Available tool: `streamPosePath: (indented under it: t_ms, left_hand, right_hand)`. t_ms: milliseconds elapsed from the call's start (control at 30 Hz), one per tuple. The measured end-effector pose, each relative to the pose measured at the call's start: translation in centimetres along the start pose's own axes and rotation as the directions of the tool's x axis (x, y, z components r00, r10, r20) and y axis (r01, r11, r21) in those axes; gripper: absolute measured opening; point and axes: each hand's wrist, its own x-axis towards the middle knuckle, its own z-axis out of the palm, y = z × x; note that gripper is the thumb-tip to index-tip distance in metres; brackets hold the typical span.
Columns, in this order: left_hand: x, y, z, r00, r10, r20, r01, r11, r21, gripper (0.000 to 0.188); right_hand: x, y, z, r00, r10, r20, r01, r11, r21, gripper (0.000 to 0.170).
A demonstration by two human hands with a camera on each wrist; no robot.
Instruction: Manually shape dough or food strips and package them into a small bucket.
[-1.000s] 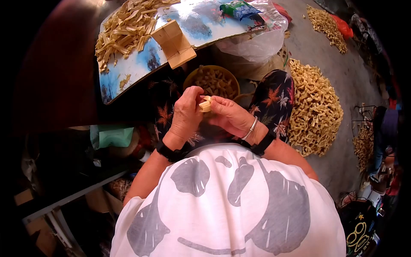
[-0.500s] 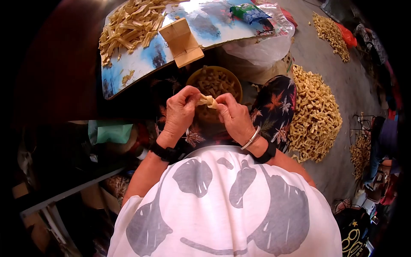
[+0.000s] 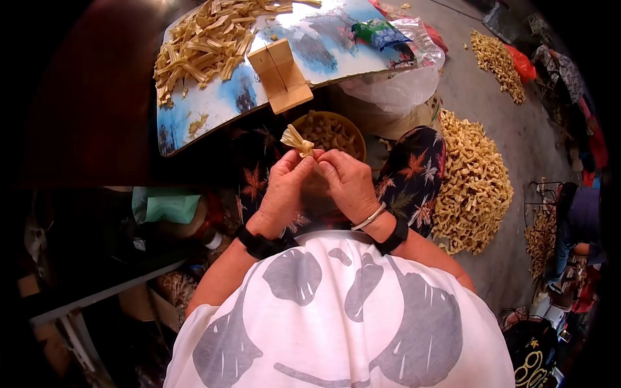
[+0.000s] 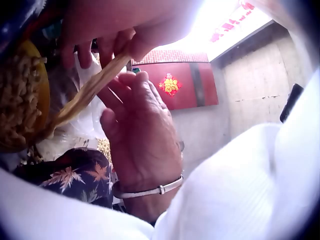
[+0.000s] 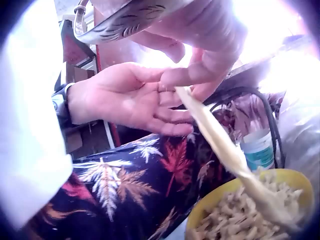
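A pale dried strip with a knot (image 3: 306,149) and a fanned upper end is held between both hands above the lap. The left hand (image 3: 279,194) pinches it just below the knot. Close against it, the right hand (image 3: 354,186) has thumb and fingers together at the strip's lower end, partly hiding it. In the left wrist view the strip (image 4: 90,92) runs down from the left hand (image 4: 130,22), beside the right hand (image 4: 147,135). The right wrist view shows the strip (image 5: 220,140) hanging from the joined fingertips, with the left palm (image 5: 125,100) visible.
Beyond the hands is a yellow bowl (image 3: 359,132) of knotted pieces. A painted board (image 3: 226,107) bears loose strips (image 3: 200,48) and a wooden block (image 3: 281,74). On the floor at right lies a large heap of pieces (image 3: 472,187), with plastic bags (image 3: 401,87) behind.
The strip was stretched sideways between the hands half a second ago; its fanned end now points up and left. Both hands have come closer together and slightly lower.
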Motion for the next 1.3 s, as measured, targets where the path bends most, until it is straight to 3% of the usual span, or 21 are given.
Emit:
streamPosePath:
  t_ms: [100, 133, 167, 233, 267, 367, 400, 467, 500, 600, 700, 733, 833, 933, 1167, 1300]
  left_hand:
    - [-0.1, 0.2, -0.4, 0.995, 0.062, 0.077, -0.079, 0.967, 0.241, 0.026]
    - [-0.2, 0.3, -0.6, 0.992, 0.024, 0.124, -0.056, 0.963, 0.264, 0.025]
    - [-0.2, 0.3, -0.8, 0.985, -0.012, 0.171, -0.038, 0.957, 0.287, 0.025]
    - [-0.2, 0.4, -0.7, 0.980, -0.071, 0.183, 0.028, 0.973, 0.229, 0.024]
    - [-0.3, 0.6, -0.3, 0.984, -0.095, 0.153, 0.073, 0.987, 0.145, 0.024]
    - [-0.4, 0.9, 0.0, 0.982, -0.125, 0.140, 0.134, 0.990, -0.053, 0.023]
    - [-0.6, 0.9, 0.0, 0.981, -0.128, 0.146, 0.144, 0.984, -0.108, 0.024]
    - [-0.8, 1.6, 0.5, 0.983, -0.160, 0.093, 0.171, 0.978, -0.121, 0.020]
    - [-0.9, 1.7, 0.7, 0.981, -0.179, 0.069, 0.187, 0.974, -0.127, 0.018]
    - [-1.2, 1.5, -0.1, 0.970, -0.243, 0.016, 0.243, 0.966, -0.087, 0.010]
    - [-1.3, 0.9, -1.4, 0.962, -0.263, 0.073, 0.266, 0.963, -0.033, 0.008]
    - [-1.4, 0.9, -1.3, 0.965, -0.255, 0.060, 0.257, 0.966, -0.014, 0.008]
    - [-1.7, 1.2, -0.3, 0.974, -0.225, 0.025, 0.224, 0.974, 0.044, 0.011]
    - [-1.6, 1.7, 0.5, 0.981, -0.195, -0.005, 0.195, 0.976, 0.098, 0.013]
    - [-2.4, 1.9, 0.9, 0.988, -0.150, -0.020, 0.151, 0.957, 0.248, 0.015]
    - [-1.8, 2.3, 0.6, 0.988, -0.153, -0.017, 0.152, 0.963, 0.224, 0.016]
  right_hand:
    - [1.8, -0.1, -1.8, 0.994, 0.107, -0.004, -0.107, 0.994, 0.019, 0.026]
    - [2.3, 1.1, -1.4, 0.997, 0.077, 0.031, -0.080, 0.988, 0.134, 0.028]
    - [2.5, 1.4, -1.6, 0.956, 0.227, 0.185, -0.281, 0.892, 0.353, 0.028]
    - [3.0, 0.9, -2.2, 0.761, 0.350, 0.546, -0.647, 0.466, 0.603, 0.029]
    - [3.0, 0.4, -1.8, 0.787, 0.319, 0.528, -0.617, 0.400, 0.678, 0.029]
    - [2.4, 1.0, -1.5, 0.780, 0.218, 0.587, -0.611, 0.468, 0.638, 0.029]
    - [2.3, 1.0, -1.0, 0.810, 0.219, 0.544, -0.564, 0.546, 0.620, 0.030]
    - [2.9, 1.0, -1.1, 0.910, 0.143, 0.388, -0.275, 0.910, 0.309, 0.030]
    - [3.1, 1.0, -1.2, 0.943, 0.071, 0.324, -0.108, 0.990, 0.096, 0.030]
    - [3.3, 1.1, -1.3, 0.944, 0.050, 0.327, -0.088, 0.991, 0.105, 0.030]
    - [3.3, 2.1, -1.0, 0.942, 0.138, 0.307, -0.173, 0.981, 0.091, 0.038]
    - [3.3, 1.6, -1.5, 0.926, 0.221, 0.305, -0.290, 0.936, 0.202, 0.037]
    - [3.1, 2.5, -0.9, 0.936, 0.234, 0.262, -0.313, 0.895, 0.319, 0.031]
    - [3.0, 1.1, -1.0, 0.895, 0.257, 0.364, -0.433, 0.697, 0.572, 0.022]
    - [4.1, 1.9, -2.0, 0.865, 0.401, 0.302, -0.498, 0.607, 0.619, 0.012]
    - [4.3, 2.2, -1.9, 0.864, 0.394, 0.313, -0.503, 0.652, 0.567, 0.013]
